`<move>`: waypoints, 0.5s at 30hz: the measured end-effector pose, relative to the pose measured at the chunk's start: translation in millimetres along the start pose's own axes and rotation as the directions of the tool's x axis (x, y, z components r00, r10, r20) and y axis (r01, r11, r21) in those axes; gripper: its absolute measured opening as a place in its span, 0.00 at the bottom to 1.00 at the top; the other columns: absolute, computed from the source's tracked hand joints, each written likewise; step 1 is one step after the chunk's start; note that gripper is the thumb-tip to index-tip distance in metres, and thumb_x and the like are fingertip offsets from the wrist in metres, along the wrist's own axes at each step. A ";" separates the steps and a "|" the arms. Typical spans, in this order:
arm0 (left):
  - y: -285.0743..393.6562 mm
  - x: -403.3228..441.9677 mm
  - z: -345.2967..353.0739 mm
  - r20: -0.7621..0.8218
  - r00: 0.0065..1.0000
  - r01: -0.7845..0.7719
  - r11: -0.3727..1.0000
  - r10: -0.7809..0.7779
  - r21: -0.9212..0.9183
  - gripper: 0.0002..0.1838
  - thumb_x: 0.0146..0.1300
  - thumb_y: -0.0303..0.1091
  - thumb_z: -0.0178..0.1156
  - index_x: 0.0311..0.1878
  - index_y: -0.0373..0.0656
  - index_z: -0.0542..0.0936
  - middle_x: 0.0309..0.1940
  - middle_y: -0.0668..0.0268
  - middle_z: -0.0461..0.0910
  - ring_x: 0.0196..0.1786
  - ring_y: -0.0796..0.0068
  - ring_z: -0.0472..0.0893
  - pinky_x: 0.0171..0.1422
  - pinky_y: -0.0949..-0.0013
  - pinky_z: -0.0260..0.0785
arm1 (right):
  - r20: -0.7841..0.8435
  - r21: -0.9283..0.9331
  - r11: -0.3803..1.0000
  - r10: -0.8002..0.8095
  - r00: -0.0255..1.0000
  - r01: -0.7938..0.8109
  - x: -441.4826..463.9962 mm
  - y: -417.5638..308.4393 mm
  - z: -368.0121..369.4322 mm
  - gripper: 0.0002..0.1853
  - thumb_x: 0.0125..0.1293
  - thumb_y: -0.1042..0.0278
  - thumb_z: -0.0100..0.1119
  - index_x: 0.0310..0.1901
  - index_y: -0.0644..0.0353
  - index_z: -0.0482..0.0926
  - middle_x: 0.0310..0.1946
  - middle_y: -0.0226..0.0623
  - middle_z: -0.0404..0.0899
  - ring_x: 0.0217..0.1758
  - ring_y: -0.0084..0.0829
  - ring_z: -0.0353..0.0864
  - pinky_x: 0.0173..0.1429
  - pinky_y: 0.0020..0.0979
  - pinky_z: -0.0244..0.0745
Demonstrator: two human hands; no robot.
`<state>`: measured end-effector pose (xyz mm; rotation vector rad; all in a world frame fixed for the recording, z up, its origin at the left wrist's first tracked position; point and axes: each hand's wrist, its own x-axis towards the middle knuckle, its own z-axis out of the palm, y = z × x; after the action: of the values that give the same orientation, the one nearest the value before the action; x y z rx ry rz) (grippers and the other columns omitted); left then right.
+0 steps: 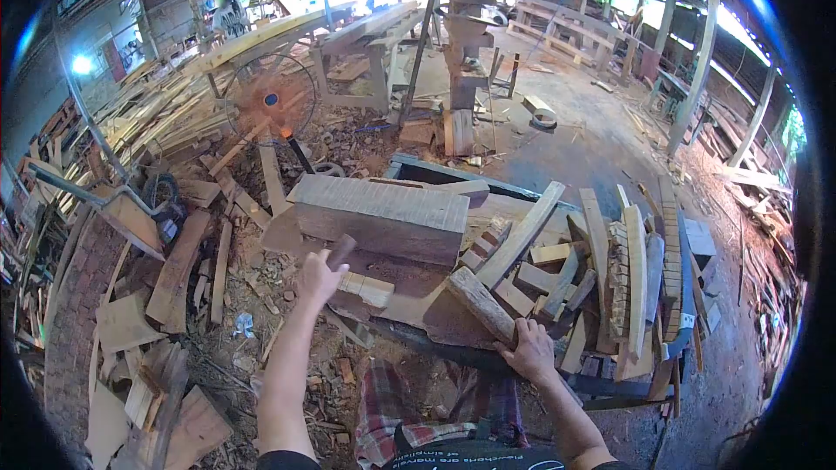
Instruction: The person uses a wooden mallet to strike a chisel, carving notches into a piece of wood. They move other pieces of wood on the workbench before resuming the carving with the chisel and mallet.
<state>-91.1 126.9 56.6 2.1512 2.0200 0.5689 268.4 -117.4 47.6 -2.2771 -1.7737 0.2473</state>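
My left hand [320, 280] is closed around the lower end of a short dark wooden piece [342, 251], tilted up in front of a long block. My right hand [528, 348] grips the near end of a thick, rough wooden billet [482, 303] lying slantwise over the bench's front edge. Between the hands, a small pale stack of wood pieces [366, 289] rests on the bench. Behind it is the long wooden block [379, 213], its top marked by many crosswise lines.
Cut wood strips and blocks [557, 270] crowd the dark-framed bench [575, 205] on the right. Offcuts [178, 270] cover the floor at left. A round wire-guarded fan [271, 100] stands beyond the bench, near a wooden post [461, 52]. A person [231, 13] is far back.
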 end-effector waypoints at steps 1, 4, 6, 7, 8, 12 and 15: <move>7.7 -5.9 4.4 -0.001 0.999 -0.036 0.999 0.036 -0.035 0.27 0.52 0.51 0.71 0.51 0.45 0.80 0.45 0.54 0.78 0.49 0.53 0.80 0.53 0.52 0.73 | 0.003 -0.006 1.000 -0.007 1.000 0.007 0.2 1.4 1.1 0.30 0.55 0.46 0.68 0.49 0.60 0.71 0.44 0.45 0.73 0.51 0.46 0.74 0.53 0.45 0.71; 31.3 -22.0 14.6 0.023 0.997 -0.070 0.995 0.072 -0.066 0.28 0.52 0.55 0.70 0.50 0.45 0.81 0.50 0.56 0.74 0.50 0.53 0.79 0.53 0.52 0.73 | 0.002 -0.006 1.000 -0.015 1.000 0.015 -0.4 3.2 3.5 0.30 0.54 0.46 0.69 0.49 0.60 0.70 0.44 0.45 0.73 0.51 0.47 0.74 0.53 0.45 0.71; 37.1 -27.2 21.4 0.047 0.996 -0.067 0.995 0.071 -0.070 0.28 0.52 0.56 0.69 0.50 0.45 0.81 0.51 0.57 0.73 0.50 0.53 0.79 0.54 0.52 0.73 | -0.007 -0.001 1.000 -0.010 1.000 0.010 0.5 2.8 4.3 0.30 0.54 0.46 0.69 0.49 0.61 0.70 0.44 0.45 0.73 0.51 0.47 0.74 0.53 0.45 0.71; 39.2 -30.2 26.4 0.074 0.995 -0.060 0.995 0.066 -0.073 0.28 0.52 0.57 0.69 0.49 0.46 0.81 0.53 0.58 0.72 0.49 0.54 0.79 0.54 0.52 0.73 | -0.012 -0.005 1.000 -0.014 1.000 0.014 0.5 2.6 4.5 0.30 0.54 0.46 0.69 0.48 0.61 0.70 0.43 0.45 0.73 0.51 0.47 0.74 0.52 0.45 0.71; 37.4 -31.9 30.6 0.073 0.992 -0.099 0.992 0.105 -0.079 0.29 0.52 0.59 0.68 0.48 0.45 0.81 0.51 0.57 0.74 0.51 0.53 0.79 0.55 0.52 0.72 | -0.014 -0.007 1.000 -0.017 1.000 0.017 -1.3 3.7 4.4 0.30 0.53 0.46 0.69 0.48 0.60 0.70 0.43 0.45 0.73 0.50 0.47 0.74 0.51 0.46 0.71; 28.5 -28.7 28.8 0.179 0.970 -0.160 0.986 0.164 -0.039 0.31 0.51 0.62 0.67 0.49 0.45 0.81 0.48 0.56 0.76 0.51 0.54 0.79 0.55 0.52 0.72 | -0.036 -0.002 0.999 -0.041 0.999 0.040 -0.7 3.0 5.2 0.30 0.53 0.45 0.70 0.47 0.60 0.70 0.42 0.45 0.73 0.49 0.47 0.74 0.50 0.46 0.71; 27.0 -32.9 21.6 0.256 0.940 -0.226 0.974 0.226 -0.028 0.34 0.50 0.65 0.66 0.49 0.45 0.81 0.47 0.57 0.77 0.53 0.55 0.79 0.55 0.53 0.72 | -0.045 -0.011 1.000 -0.030 0.999 0.030 -1.9 3.7 4.9 0.30 0.53 0.45 0.70 0.47 0.60 0.70 0.42 0.45 0.74 0.48 0.47 0.75 0.50 0.45 0.72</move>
<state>-59.1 95.5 40.4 2.3364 1.6538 0.2922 270.0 -119.7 41.9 -2.2431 -1.7892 0.1808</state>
